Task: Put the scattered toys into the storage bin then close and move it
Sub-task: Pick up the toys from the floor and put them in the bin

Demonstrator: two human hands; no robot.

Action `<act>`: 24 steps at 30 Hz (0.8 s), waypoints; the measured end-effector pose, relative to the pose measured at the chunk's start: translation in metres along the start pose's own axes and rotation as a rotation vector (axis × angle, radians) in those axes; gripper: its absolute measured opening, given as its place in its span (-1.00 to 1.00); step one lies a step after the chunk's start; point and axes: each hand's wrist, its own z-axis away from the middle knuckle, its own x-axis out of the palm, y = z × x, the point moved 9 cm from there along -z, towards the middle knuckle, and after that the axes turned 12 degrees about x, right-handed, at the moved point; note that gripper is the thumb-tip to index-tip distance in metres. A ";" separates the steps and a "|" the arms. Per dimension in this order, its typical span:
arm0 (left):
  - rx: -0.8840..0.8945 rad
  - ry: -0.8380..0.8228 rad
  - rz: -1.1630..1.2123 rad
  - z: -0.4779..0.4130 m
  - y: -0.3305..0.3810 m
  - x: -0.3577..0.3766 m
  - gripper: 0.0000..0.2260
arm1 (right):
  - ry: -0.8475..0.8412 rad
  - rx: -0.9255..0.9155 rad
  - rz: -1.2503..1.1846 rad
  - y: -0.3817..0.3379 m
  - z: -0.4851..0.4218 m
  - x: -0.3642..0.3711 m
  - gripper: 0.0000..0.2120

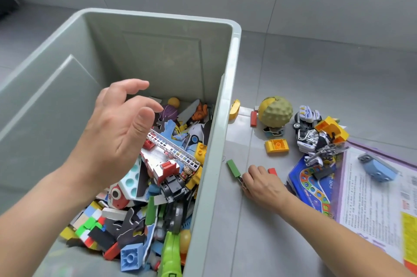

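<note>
Grey-green plastic fills my view on the left: the tall open storage bin [234, 55] stands on the grey tiled floor, its bottom covered in a deep jumble of toys. In there I pick out a red-and-white toy fire truck with a ladder [164, 163], a blue studded brick [130, 256] and a bright green plastic toy [171, 252] at the near end, among foam puzzle pieces and small blocks.

I judge the sorting well along but unfinished. To the right of the bin a cluster remains on the floor: a flat green block [233, 168], a small red block [272, 171], a bumpy green-and-yellow ball [275, 111], a yellow studded brick [276, 145], a white-and-silver toy car [309, 127], a yellow arch brick [331, 128], a blue board-game box [309, 183] and a pale blue toy piece [378, 169] lying on a printed sheet [372, 197]. No lid is in view, so closing and moving the bin are both ahead.

The left hand [117, 127] hangs over the bin's contents, fingers loosely spread and holding nothing. The right hand [261, 184] is down on the floor between the green block and the red block, knuckles up and fingers curled under. I cannot tell whether it has anything pinched.
</note>
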 end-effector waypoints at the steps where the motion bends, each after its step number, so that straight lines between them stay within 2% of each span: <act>1: 0.001 0.003 -0.005 0.000 0.000 0.000 -0.37 | 0.010 -0.021 -0.004 0.000 0.003 -0.001 -0.79; 4: -0.006 0.007 -0.004 0.001 -0.003 0.001 -0.38 | -0.038 0.012 -0.100 0.007 0.010 -0.006 -0.84; 6: -0.010 0.014 0.000 0.001 -0.005 0.001 -0.39 | -0.067 0.144 -0.272 0.019 0.013 -0.020 -0.80; 9: -0.016 0.021 0.002 0.001 -0.006 0.000 -0.39 | 0.033 0.317 -0.575 0.034 0.009 -0.070 -0.68; 14: -0.003 0.071 0.010 0.000 -0.004 -0.009 -0.43 | 0.368 0.252 -1.069 0.009 -0.001 -0.221 -0.93; 17: -0.018 0.146 0.006 0.000 -0.007 -0.022 -0.47 | 0.437 0.145 -1.340 -0.030 -0.005 -0.290 -0.93; 19: -0.042 0.216 0.006 0.001 -0.012 -0.033 -0.48 | 0.367 0.056 -1.493 -0.062 -0.016 -0.317 -0.92; 22: -0.121 0.346 0.053 0.006 -0.021 -0.051 -0.51 | 0.087 -0.066 -1.628 -0.114 -0.041 -0.331 -0.87; 24: -0.200 0.448 0.130 0.010 -0.030 -0.061 -0.52 | -0.077 -0.061 -1.668 -0.137 -0.055 -0.328 -0.87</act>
